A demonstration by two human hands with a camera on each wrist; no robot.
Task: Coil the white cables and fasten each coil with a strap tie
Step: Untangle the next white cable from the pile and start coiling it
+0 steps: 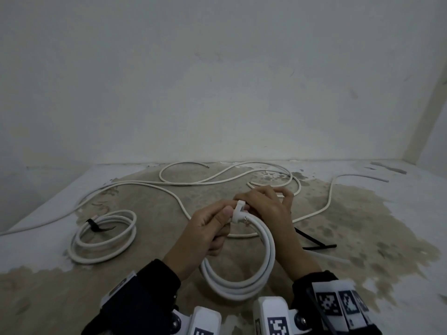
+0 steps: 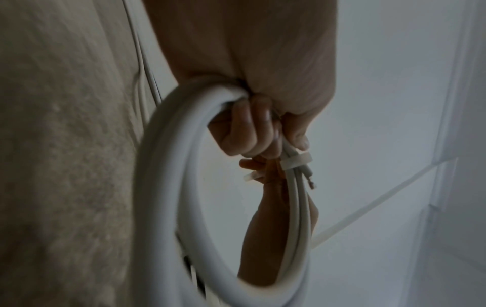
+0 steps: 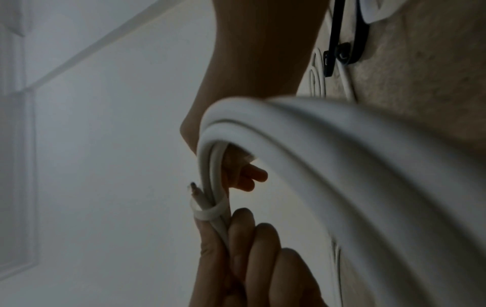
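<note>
Both hands hold a white cable coil (image 1: 254,269) up above the floor in the middle of the head view. My left hand (image 1: 217,220) grips the top of the coil, fingers (image 2: 244,133) curled round the strands and thumb pressed beside a white strap tie (image 1: 239,211). The tie (image 2: 295,161) is looped round the strands next to the cable's bare end (image 3: 195,190). My right hand (image 1: 266,201) reaches over the coil's top and pinches the tie's tail (image 3: 248,160) behind the strands. A second coil (image 1: 104,238), bound with a black strap (image 1: 93,226), lies on the floor at the left.
Long loose white cables (image 1: 169,183) wind over the stained floor toward the far wall. Black strap ties (image 1: 314,243) lie on the floor just right of my right hand. The wall corner (image 1: 416,131) closes the space at the right.
</note>
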